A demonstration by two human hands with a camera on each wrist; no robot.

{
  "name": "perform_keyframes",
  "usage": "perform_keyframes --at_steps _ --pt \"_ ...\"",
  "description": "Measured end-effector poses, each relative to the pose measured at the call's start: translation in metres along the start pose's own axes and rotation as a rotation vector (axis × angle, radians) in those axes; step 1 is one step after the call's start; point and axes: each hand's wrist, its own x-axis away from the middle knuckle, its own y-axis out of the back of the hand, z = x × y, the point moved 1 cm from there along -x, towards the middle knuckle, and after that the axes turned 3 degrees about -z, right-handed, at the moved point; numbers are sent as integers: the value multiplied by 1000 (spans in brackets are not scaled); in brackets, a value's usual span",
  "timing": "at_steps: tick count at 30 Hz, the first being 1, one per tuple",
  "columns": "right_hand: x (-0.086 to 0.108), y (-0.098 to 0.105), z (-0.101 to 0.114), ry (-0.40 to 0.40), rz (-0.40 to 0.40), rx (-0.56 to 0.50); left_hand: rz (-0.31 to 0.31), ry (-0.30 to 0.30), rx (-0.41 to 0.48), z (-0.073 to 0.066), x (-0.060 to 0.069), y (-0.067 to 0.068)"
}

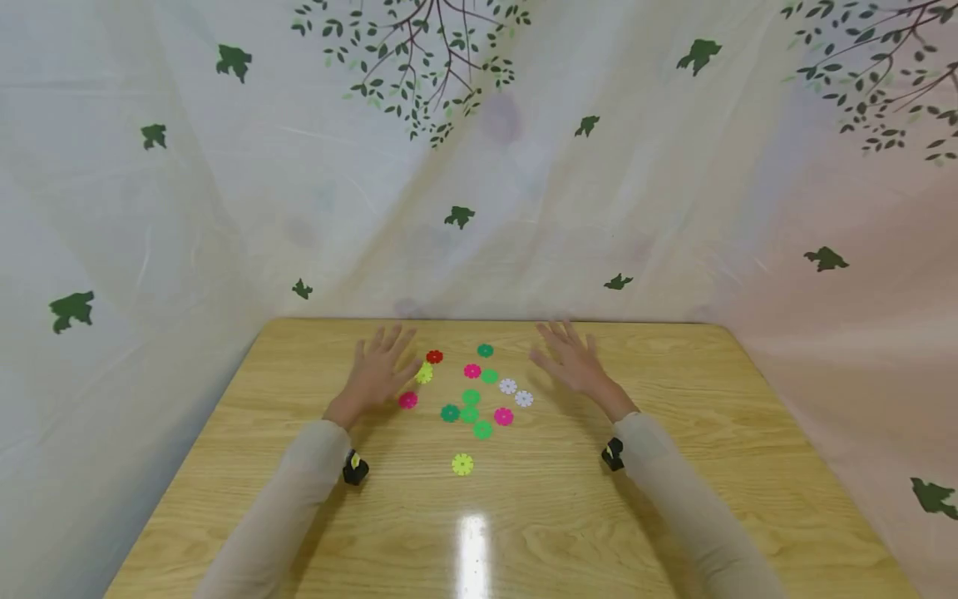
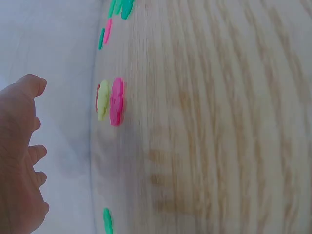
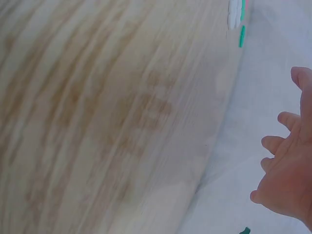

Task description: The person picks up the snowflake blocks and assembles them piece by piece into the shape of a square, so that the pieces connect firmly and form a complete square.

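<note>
Several flower-shaped plastic discs lie flat and scattered on the table between two raised hands. My left hand point(image 1: 377, 371), fingers spread, hovers at the left of the discs. Closest to it are a pink disc point(image 1: 407, 401), a yellow disc point(image 1: 425, 375) and a red disc point(image 1: 435, 357). My right hand point(image 1: 576, 366) is also spread above the table, on the right side. Two white discs point(image 1: 508, 387) are nearest to that hand. Nothing is held in either hand. In the left wrist view a green disc point(image 2: 107, 222) shows near the bottom edge.
The wooden table point(image 1: 674, 499) has its far edge against a pale curtain point(image 1: 337, 208) printed with leaves and birds. Toward the front, a lone yellow disc point(image 1: 462, 465) lies apart from the green discs point(image 1: 482, 430). Each wrist wears a small black camera point(image 1: 355, 468).
</note>
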Motion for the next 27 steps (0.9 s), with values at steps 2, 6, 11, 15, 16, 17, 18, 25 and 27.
perform_keyframes --at_steps 2,6,11,15,16,17,18,25,27 --pt "0 -1 3 22 1 3 -5 -22 9 -5 0 -1" --pt "4 -4 9 62 12 10 -10 -75 5 -17 1 -5" --pt "10 -9 17 122 38 18 -3 -145 27 -31 5 -15" --pt "15 -14 19 180 61 36 17 -216 69 -44 8 -20" --pt "16 -15 20 195 65 41 24 -236 72 -47 9 -21" --pt "18 -16 20 206 72 43 32 -254 71 -50 10 -23" --pt "19 -17 20 219 79 40 41 -272 68 -53 11 -24" --pt "30 -21 18 284 125 31 112 -386 69 -71 17 -36" --pt "33 -21 18 291 137 33 117 -436 63 -75 19 -40"
